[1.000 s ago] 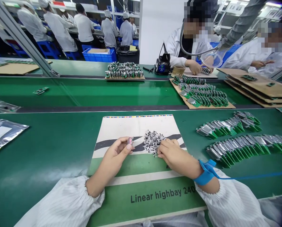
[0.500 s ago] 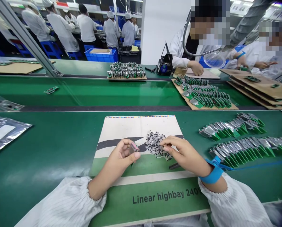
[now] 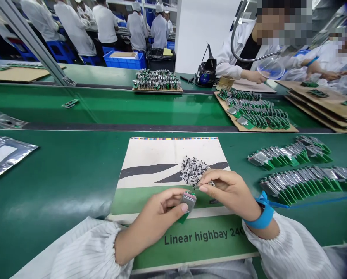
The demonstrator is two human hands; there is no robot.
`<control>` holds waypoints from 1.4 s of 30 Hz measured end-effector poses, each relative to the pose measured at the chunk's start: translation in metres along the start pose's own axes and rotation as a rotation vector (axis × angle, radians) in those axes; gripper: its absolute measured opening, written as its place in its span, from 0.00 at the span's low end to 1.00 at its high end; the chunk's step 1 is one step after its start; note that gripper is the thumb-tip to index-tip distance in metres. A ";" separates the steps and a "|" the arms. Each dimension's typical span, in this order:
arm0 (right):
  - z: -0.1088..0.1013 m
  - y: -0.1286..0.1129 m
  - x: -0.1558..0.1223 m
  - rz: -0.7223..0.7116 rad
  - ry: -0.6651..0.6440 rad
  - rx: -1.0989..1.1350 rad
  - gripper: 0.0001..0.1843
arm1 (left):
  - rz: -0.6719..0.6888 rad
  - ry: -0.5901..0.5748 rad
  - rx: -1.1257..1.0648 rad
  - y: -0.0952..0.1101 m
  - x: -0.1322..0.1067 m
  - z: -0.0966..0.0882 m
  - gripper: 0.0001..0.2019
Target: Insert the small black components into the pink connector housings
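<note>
Now that it has come down from nine o'clock of the component pile to six, the small module, grey-capped with a green board edge, sits pinched in the left hand. The right hand, at its two o'clock, pinches a tiny part just beside it. The pile is glossy black bits on a matte printed card.

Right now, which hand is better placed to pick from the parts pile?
Right, likely. The right hand sits at the near edge of the pile, fingertips pinched just short of it. The left hand is closer to the body and occupied, gripping a board.
</note>
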State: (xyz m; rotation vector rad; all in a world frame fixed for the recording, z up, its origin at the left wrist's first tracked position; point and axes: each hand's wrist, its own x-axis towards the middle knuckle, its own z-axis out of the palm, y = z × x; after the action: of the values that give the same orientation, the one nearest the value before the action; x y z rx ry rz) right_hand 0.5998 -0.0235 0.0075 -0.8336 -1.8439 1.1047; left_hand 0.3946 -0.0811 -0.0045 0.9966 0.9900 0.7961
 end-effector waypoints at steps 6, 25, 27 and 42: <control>0.016 -0.007 -0.006 -0.146 -0.010 -0.024 0.06 | 0.059 -0.004 -0.038 -0.006 -0.001 0.001 0.12; 0.020 -0.012 -0.010 -0.496 0.111 -0.240 0.18 | 0.117 -0.016 -0.053 -0.005 -0.002 0.004 0.11; 0.020 -0.013 -0.010 -0.516 0.116 -0.251 0.18 | 0.114 -0.013 -0.039 -0.006 -0.001 0.003 0.11; 0.026 -0.012 -0.010 -0.505 0.132 -0.178 0.17 | 0.137 -0.017 -0.013 -0.004 -0.002 0.004 0.11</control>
State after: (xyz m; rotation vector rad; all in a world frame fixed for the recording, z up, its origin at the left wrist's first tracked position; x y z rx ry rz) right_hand 0.5797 -0.0466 0.0076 -0.4799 -1.9142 0.5625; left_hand 0.3983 -0.0862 -0.0069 1.0667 0.9075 0.9049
